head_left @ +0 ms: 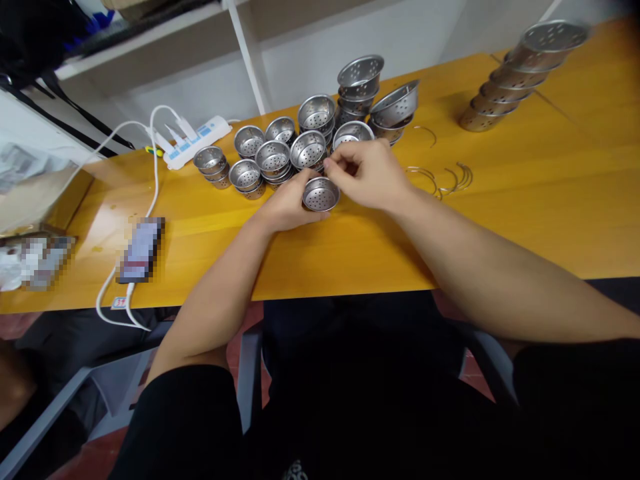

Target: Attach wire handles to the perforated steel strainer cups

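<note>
A small perforated metal strainer cup (321, 193) sits at the middle of the yellow table (525, 200). My left hand (287, 203) wraps its fingers round the cup's left side. My right hand (367, 173) is closed in a pinch just above the cup's far rim; what it pinches is too small to make out. Right behind my hands stands a cluster of several more strainer cups (310, 137), some stacked. A few thin wire rings (447, 179) lie on the table to the right of my right hand.
A leaning stack of strainer cups (520, 73) lies at the far right. A white power strip (193, 140) with plugs and a cable (155, 173) sits at the back left. A phone (141, 250) lies near the front edge, boxes at far left.
</note>
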The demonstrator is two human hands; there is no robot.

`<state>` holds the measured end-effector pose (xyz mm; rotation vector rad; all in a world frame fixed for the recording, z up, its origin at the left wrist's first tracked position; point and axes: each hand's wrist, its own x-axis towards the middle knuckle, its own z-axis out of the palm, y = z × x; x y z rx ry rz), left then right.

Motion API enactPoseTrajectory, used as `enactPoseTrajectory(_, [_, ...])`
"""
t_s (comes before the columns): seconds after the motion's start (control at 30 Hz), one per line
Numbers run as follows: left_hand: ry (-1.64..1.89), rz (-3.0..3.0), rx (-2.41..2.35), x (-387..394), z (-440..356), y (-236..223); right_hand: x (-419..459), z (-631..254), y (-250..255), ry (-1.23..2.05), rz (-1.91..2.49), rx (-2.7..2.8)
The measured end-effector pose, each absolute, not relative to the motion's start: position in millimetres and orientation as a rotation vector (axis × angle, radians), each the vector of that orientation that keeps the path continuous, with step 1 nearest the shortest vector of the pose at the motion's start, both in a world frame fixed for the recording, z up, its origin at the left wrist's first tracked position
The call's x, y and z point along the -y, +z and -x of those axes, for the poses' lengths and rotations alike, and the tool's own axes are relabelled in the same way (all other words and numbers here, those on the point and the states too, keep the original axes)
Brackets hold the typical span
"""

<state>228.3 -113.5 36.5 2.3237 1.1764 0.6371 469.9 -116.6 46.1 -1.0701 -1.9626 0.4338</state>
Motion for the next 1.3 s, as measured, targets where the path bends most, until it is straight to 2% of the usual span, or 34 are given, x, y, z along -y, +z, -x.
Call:
enactPoseTrajectory(0.57, [0.775,-2.104,-0.921,75.3,-197.2,16.1,91.1,-482.2,27.7,0.517,1.136,2.079])
enactPoseTrajectory(1.3, [0.819,-2.039,-0.963,64.8,-199.5,11.0,56.5,-479.3,-0.3,0.585,1.084,2.159])
